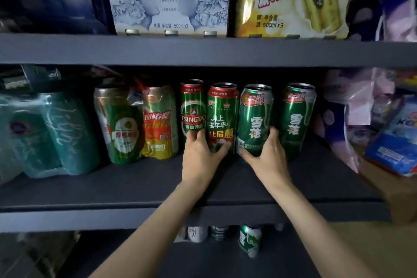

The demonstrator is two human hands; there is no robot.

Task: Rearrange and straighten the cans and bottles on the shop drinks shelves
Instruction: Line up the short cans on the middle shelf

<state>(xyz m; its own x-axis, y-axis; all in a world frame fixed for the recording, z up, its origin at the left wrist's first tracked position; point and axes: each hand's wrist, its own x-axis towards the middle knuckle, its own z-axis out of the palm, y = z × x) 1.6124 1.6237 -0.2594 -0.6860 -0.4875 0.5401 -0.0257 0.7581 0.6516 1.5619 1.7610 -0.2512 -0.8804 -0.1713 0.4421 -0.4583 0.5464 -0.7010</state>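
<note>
My left hand (201,150) gripped the red-and-green Tsingtao can (222,117) low down, fingers curled round its base, with the plain Tsingtao can (193,108) touching it on the left. My right hand (265,154) clasped the bottom of the tilted green Snow beer can (255,117), thumb across its front. All stood mid-row on the dark middle shelf (135,185). I judged the risk plain: holding so low, a quick shove could tip the leaning can into the second Snow can (296,115) or knock its neighbours over and off the shelf's front edge.
</note>
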